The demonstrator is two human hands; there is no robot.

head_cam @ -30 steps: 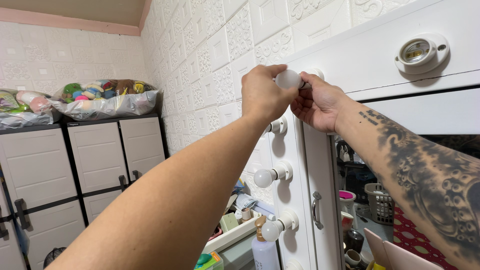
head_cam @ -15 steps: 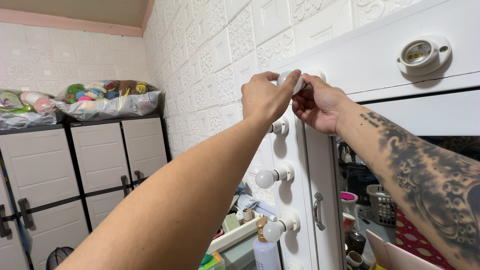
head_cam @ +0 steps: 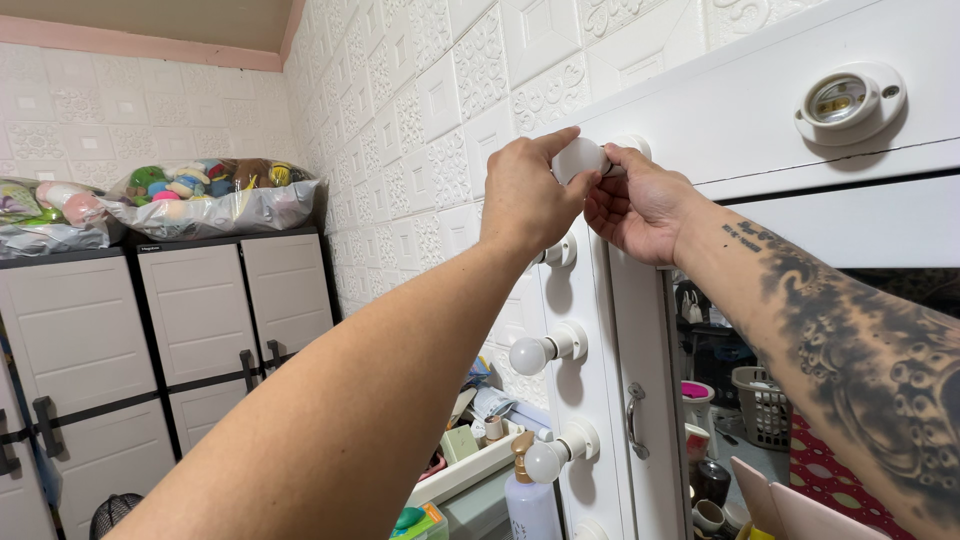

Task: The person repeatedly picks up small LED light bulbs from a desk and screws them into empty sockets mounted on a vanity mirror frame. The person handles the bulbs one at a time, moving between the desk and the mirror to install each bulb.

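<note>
Vs. prior frame: both hands stay at the top corner of the white mirror frame (head_cam: pixel 640 330); view shifts slightly. Left hand (head_cam: pixel 525 195) is clamped around the round white bulb (head_cam: pixel 578 158); right hand (head_cam: pixel 640 205) pinches its base at the socket. Bulbs visible: 4. Empty socket (head_cam: pixel 848 100): 1. Clear bags atop the cabinets (head_cam: pixel 200 310): 2, one (head_cam: pixel 215 205) w/ soft toys.

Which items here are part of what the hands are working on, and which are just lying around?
In use:
left hand
right hand
round white bulb
white mirror frame

Lying about:
empty lamp socket
pump bottle
bagged toys
grey cabinets
</note>
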